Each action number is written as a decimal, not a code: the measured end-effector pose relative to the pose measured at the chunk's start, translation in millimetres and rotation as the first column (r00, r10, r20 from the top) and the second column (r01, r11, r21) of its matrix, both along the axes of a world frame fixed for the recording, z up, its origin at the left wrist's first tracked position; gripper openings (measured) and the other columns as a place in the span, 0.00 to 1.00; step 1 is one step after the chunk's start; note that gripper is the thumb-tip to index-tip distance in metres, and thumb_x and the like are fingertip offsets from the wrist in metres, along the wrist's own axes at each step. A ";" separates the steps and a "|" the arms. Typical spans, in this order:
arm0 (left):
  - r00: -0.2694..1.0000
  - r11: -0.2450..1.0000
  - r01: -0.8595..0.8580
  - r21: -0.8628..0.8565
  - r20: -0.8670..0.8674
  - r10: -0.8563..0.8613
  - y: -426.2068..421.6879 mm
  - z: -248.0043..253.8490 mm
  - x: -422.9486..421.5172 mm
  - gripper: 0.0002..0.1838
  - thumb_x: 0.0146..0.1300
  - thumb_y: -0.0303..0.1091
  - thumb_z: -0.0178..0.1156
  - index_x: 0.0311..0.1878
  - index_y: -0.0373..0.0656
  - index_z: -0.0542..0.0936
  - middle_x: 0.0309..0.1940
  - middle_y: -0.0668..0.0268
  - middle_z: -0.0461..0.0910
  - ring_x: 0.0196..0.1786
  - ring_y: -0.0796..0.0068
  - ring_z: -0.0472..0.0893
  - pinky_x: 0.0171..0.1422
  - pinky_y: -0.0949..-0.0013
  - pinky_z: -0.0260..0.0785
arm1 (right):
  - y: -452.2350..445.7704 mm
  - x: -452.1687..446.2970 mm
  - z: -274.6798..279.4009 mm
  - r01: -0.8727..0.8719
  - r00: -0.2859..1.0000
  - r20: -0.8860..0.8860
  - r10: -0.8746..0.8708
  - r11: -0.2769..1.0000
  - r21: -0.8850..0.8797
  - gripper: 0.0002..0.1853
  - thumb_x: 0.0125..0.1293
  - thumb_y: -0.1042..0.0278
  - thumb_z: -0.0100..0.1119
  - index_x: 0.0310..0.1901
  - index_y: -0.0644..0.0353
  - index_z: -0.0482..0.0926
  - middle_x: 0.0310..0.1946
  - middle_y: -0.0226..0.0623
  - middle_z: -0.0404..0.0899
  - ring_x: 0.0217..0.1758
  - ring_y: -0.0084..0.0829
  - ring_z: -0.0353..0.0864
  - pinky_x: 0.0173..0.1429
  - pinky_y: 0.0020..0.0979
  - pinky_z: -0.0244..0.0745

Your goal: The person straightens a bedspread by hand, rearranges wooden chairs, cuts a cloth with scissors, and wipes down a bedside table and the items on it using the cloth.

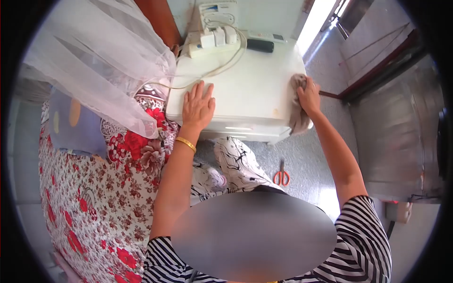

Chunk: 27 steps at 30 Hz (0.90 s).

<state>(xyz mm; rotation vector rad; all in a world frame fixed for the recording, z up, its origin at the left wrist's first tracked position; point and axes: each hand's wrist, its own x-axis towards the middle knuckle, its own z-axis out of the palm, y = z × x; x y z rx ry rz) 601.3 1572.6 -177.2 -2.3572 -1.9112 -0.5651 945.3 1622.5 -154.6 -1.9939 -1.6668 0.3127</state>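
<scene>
My left hand (198, 107) lies flat on the left front part of the white cabinet top (250, 89), fingers spread and holding nothing. At the right edge of the same top, my right hand (309, 97) grips a grey-brown cloth (298, 106). Part of the cloth hangs over the front right corner. Toward the back of the top are a power strip (214, 48) with white plugs, a looping pale cable (222, 70), a black object (260, 45) and a white remote (266, 36).
A bed with a floral cover (104, 198) and a sheer white curtain (108, 66) are at the left. Orange-handled scissors (281, 177) lie on the grey floor (306, 160). A large metallic cabinet (396, 137) stands at the right.
</scene>
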 end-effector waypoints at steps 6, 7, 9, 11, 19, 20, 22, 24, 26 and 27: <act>1.000 0.999 -0.014 -0.050 -0.004 0.014 0.4 2.9 -0.2 0.25 0.63 0.43 0.45 0.64 0.51 0.66 0.66 0.59 0.58 0.69 0.61 0.55 0.70 0.52 0.46 | 9.7 3.7 -4.2 0.061 0.997 -0.050 -0.058 0.996 0.072 0.24 0.56 0.59 0.50 0.56 0.50 0.65 0.49 0.57 0.67 0.52 0.54 0.70 0.56 0.44 0.66; 1.000 0.998 -0.018 -0.058 0.000 0.018 0.2 2.4 -0.1 0.25 0.63 0.44 0.45 0.64 0.51 0.65 0.67 0.59 0.57 0.69 0.62 0.55 0.70 0.53 0.45 | 8.5 6.1 -7.5 -0.017 0.999 -0.035 0.023 0.988 0.156 0.26 0.56 0.59 0.52 0.58 0.52 0.64 0.50 0.56 0.68 0.53 0.53 0.69 0.57 0.44 0.66; 1.000 0.998 -0.026 -0.058 0.004 0.027 -0.5 3.1 -2.5 0.25 0.64 0.45 0.45 0.64 0.51 0.65 0.67 0.59 0.57 0.69 0.62 0.54 0.71 0.53 0.45 | 3.5 5.8 -9.3 -0.001 0.997 -0.076 0.012 0.989 0.149 0.28 0.55 0.59 0.53 0.59 0.53 0.63 0.50 0.56 0.68 0.53 0.54 0.69 0.57 0.44 0.65; 1.000 0.993 -0.024 -0.114 0.017 0.026 -2.1 8.4 0.0 0.26 0.64 0.46 0.44 0.65 0.52 0.64 0.67 0.59 0.56 0.70 0.63 0.53 0.71 0.54 0.44 | -7.1 11.5 -6.6 0.029 0.994 -0.106 -0.015 0.991 0.133 0.30 0.55 0.60 0.54 0.60 0.54 0.62 0.51 0.56 0.68 0.53 0.54 0.69 0.58 0.44 0.64; 0.998 0.991 -0.032 -0.128 0.043 0.038 -1.4 5.6 -1.8 0.26 0.65 0.47 0.43 0.65 0.53 0.64 0.68 0.61 0.55 0.70 0.64 0.53 0.72 0.54 0.42 | -66.9 23.6 -22.0 -0.084 0.973 -0.195 0.126 0.974 0.210 0.32 0.54 0.65 0.55 0.62 0.55 0.58 0.51 0.58 0.67 0.55 0.55 0.67 0.61 0.44 0.61; 0.998 0.991 -0.029 -0.130 0.044 0.035 -2.0 4.3 -1.5 0.26 0.64 0.47 0.43 0.65 0.53 0.64 0.68 0.61 0.55 0.70 0.64 0.53 0.71 0.54 0.42 | -75.4 23.0 -20.8 -0.078 0.975 -0.189 0.118 0.975 0.209 0.32 0.54 0.65 0.55 0.62 0.55 0.58 0.51 0.58 0.67 0.55 0.55 0.67 0.61 0.44 0.61; 0.999 0.994 -0.014 -0.112 0.028 0.018 -2.6 3.9 -1.6 0.25 0.65 0.46 0.43 0.65 0.52 0.63 0.68 0.61 0.55 0.70 0.63 0.54 0.71 0.53 0.44 | -95.3 20.2 -21.0 -0.093 0.975 -0.175 0.135 0.969 0.229 0.32 0.54 0.68 0.54 0.62 0.55 0.58 0.53 0.58 0.66 0.57 0.54 0.66 0.62 0.43 0.60; 1.000 0.995 -0.012 -0.099 0.001 0.012 1.3 2.7 -1.2 0.25 0.65 0.45 0.44 0.65 0.52 0.63 0.67 0.60 0.56 0.69 0.62 0.55 0.70 0.53 0.45 | -95.2 20.9 -24.3 -0.031 0.981 -0.183 0.059 0.988 0.155 0.32 0.54 0.69 0.54 0.62 0.54 0.57 0.55 0.56 0.65 0.57 0.54 0.65 0.62 0.43 0.60; 0.999 0.998 -0.032 -0.058 -0.018 0.031 1.1 -0.8 -1.0 0.25 0.64 0.44 0.44 0.64 0.51 0.64 0.66 0.59 0.57 0.69 0.61 0.56 0.70 0.53 0.46 | -76.0 31.0 -35.5 -0.071 0.952 -0.287 0.103 0.990 0.121 0.33 0.54 0.69 0.53 0.64 0.51 0.55 0.54 0.56 0.64 0.57 0.53 0.64 0.62 0.43 0.61; 1.000 0.999 -0.014 -0.040 -0.005 0.014 0.0 -1.4 -1.5 0.25 0.64 0.44 0.44 0.64 0.50 0.64 0.66 0.59 0.58 0.68 0.61 0.56 0.69 0.52 0.46 | -68.5 28.4 -36.9 -0.021 0.958 -0.285 0.041 0.997 0.073 0.33 0.55 0.68 0.53 0.64 0.50 0.54 0.54 0.57 0.64 0.56 0.53 0.65 0.61 0.43 0.62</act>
